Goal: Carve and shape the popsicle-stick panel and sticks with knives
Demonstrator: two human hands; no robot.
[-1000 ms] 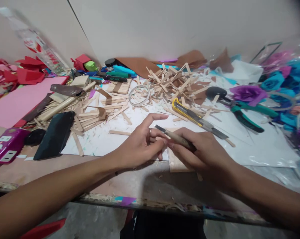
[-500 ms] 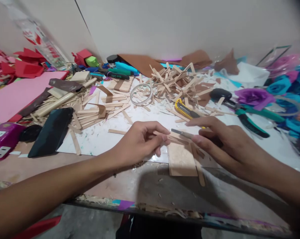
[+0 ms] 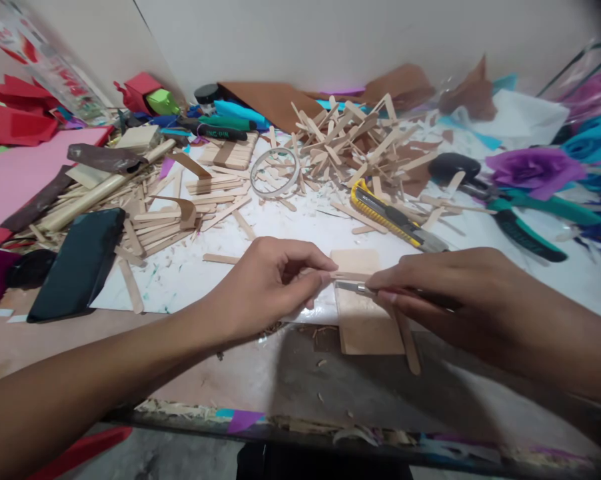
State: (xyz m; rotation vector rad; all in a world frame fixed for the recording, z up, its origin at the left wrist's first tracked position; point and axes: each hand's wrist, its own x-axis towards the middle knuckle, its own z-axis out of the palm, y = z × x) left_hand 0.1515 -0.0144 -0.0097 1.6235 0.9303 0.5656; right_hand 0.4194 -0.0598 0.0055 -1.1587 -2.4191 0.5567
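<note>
My left hand is closed, pinching the end of a thin wooden craft stick between thumb and fingertips. In my right hand is a slim metal craft knife, its blade pointing left and lying along the near side of the stick. Whether the blade touches the wood I cannot tell. Both are just above a pale, flat rectangular wooden piece at the near edge of the white sheet. Another craft stick lies along that piece's right side, partly hidden by my right hand.
Behind my hands are a yellow box cutter, a heap of craft sticks and a tape roll. Green-handled pliers lie right, by a purple paper flower. A black phone rests left, near bundled sticks.
My right hand has lowered the craft knife and its fingers have closed around it. The knife has gone from over the stick to its near side. The camera view has shifted slightly.
</note>
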